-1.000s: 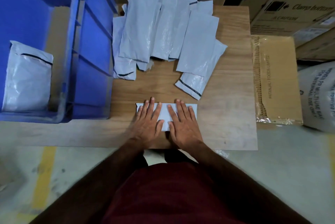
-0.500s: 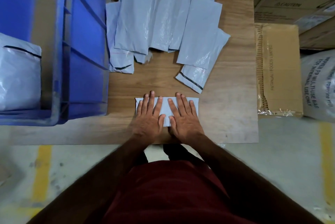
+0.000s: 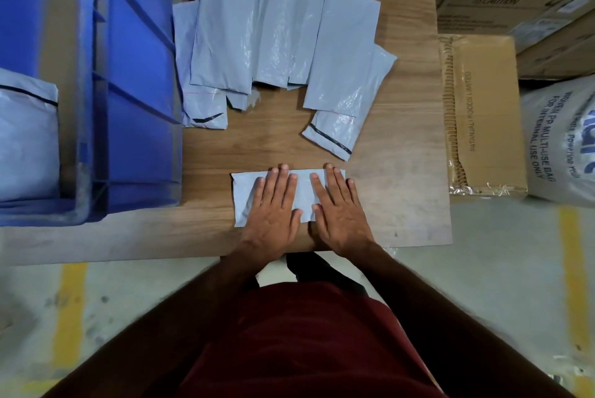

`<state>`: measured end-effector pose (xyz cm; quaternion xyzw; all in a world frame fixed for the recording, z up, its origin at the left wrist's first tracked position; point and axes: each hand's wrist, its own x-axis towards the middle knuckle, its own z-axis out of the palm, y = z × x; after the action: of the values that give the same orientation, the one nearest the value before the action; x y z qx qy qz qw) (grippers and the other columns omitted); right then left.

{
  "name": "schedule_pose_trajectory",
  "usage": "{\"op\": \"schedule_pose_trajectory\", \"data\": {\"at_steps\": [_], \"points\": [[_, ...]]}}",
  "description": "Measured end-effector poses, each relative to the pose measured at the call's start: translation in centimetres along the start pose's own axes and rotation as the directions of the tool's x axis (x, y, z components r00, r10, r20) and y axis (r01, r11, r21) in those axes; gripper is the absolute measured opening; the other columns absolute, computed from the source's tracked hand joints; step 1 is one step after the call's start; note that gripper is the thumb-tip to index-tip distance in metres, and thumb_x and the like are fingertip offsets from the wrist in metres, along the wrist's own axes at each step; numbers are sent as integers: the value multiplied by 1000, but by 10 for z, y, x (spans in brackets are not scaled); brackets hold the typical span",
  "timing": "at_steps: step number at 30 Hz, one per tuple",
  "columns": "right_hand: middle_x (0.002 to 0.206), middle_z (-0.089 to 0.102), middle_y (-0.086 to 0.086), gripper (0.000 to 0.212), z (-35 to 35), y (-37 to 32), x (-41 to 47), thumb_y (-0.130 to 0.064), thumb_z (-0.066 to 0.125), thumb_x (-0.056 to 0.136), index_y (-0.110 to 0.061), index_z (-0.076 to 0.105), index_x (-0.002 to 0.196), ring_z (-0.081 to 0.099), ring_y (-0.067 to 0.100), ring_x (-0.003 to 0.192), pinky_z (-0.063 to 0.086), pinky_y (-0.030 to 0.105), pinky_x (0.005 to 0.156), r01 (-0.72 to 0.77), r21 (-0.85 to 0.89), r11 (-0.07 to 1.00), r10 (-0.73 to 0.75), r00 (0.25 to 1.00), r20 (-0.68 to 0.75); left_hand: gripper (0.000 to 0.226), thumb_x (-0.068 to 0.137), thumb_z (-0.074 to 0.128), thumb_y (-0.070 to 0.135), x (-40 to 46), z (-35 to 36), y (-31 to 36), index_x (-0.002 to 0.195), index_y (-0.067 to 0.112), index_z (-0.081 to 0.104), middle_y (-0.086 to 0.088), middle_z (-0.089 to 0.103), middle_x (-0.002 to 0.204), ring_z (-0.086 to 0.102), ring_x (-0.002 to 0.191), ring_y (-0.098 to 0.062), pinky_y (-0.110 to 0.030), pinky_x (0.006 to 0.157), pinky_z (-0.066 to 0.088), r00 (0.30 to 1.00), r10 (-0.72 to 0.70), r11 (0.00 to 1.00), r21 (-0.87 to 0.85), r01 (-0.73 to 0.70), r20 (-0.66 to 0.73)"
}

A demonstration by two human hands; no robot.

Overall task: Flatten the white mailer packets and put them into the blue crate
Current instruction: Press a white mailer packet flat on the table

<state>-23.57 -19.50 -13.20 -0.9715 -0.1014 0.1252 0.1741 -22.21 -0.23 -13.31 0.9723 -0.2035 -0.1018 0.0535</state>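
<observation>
Hands lie flat, side by side, on one white mailer packet (image 3: pixel 302 194) near the front edge of the wooden table (image 3: pixel 402 204). Left hand (image 3: pixel 273 210) covers its middle, right hand (image 3: pixel 341 214) its right end; all fingers are straight and spread, pressing down, gripping nothing. Only the packet's left end pokes out bare. More packets (image 3: pixel 277 33) overlap in a loose heap toward the back edge. Blue crate (image 3: pixel 135 91) stands at the left edge, one packet inside it (image 3: pixel 25 146).
</observation>
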Motion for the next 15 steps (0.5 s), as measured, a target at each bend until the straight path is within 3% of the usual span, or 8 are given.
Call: {"op": "schedule_pose_trajectory", "data": {"at_steps": [3,8,12,15], "points": [[170,8,14,64,-2,8,-8,-33,30,103,-12,16,162,3,25,158,12,52,126,-52,54,997,56,996,-64,71,102,29,40,6,0,12,162,7,8,-16,1,169,1,157,-32,-53,125,11,996,79,997,-26,-78,32],[171,-1,11,65,3,18,-12,-36,29,105,-13,9,163,-3,24,158,12,52,126,-52,-29,998,52,999,-6,72,100,16,44,9,8,15,163,13,2,-12,-6,170,-4,157,-30,-50,126,8,992,60,998,-42,-56,112],[170,6,15,66,1,7,-12,-31,33,103,-9,16,162,3,27,158,13,53,125,-81,10,997,81,995,-66,70,102,25,41,6,1,13,162,10,10,-15,2,170,3,157,-31,-53,125,14,996,82,996,-38,-81,38],[169,7,16,66,1,-6,-12,-30,35,103,-8,17,162,2,27,158,10,52,126,-23,28,999,25,995,-100,69,103,33,37,-6,-2,3,162,7,13,-19,4,169,2,157,-33,-56,125,10,1000,-8,998,-59,6,-25]]}}
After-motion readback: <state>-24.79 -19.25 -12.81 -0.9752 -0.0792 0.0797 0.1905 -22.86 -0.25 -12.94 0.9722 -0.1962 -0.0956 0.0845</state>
